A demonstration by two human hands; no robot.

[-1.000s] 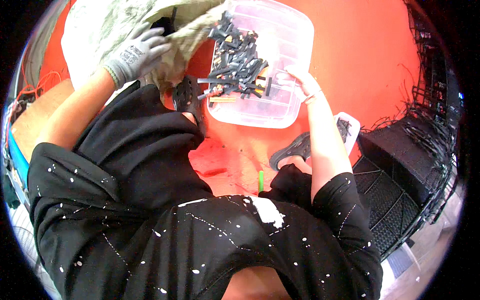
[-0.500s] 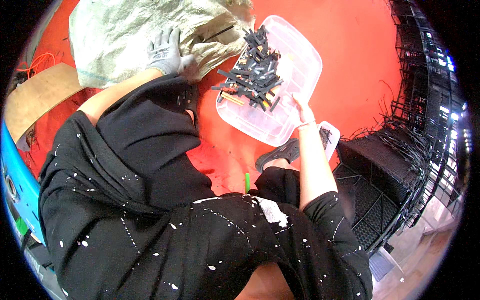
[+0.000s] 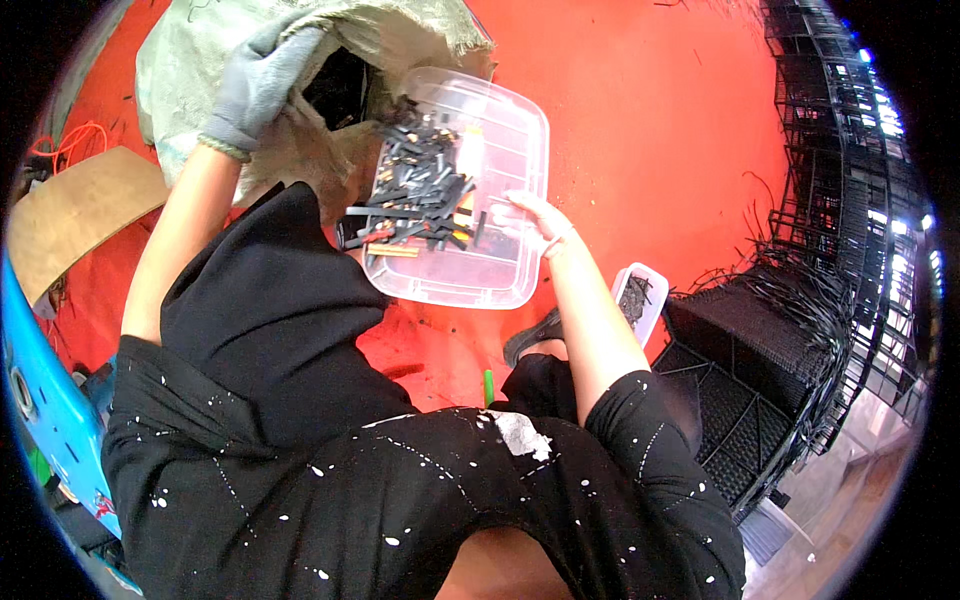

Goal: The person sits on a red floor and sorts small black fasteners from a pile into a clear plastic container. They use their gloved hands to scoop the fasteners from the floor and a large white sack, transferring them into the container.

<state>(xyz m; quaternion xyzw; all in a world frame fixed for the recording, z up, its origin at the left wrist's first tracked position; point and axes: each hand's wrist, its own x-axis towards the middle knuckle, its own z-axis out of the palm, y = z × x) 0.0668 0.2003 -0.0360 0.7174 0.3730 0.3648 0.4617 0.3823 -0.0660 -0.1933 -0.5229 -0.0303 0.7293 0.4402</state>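
My left hand [image 3: 262, 85], in a grey work glove, grips the mouth edge of a whitish woven sack [image 3: 190, 70] at the upper left. The mouth stands open and dark inside. My right hand [image 3: 538, 222], a band at its wrist, holds the right side of a shallow clear plastic lid or tray [image 3: 500, 285]. Heaped on the tray's left part are many short black strips [image 3: 420, 185], with a few orange and yellow pieces among them. The tray's upper left corner meets the sack by its mouth. I cannot tell whether any pieces are falling in.
A small clear tub [image 3: 650, 318] with dark bits stands on the red floor [image 3: 650, 150], beside my foot. Black mesh racks [image 3: 740, 390] with loose black strands line the right. A curved wooden board [image 3: 90, 210] and a blue object [image 3: 50, 370] are at the left.
My left hand has gone from lying on the sack to gripping its edge, and the mouth has opened. My right hand has brought the tray leftward to the sack.
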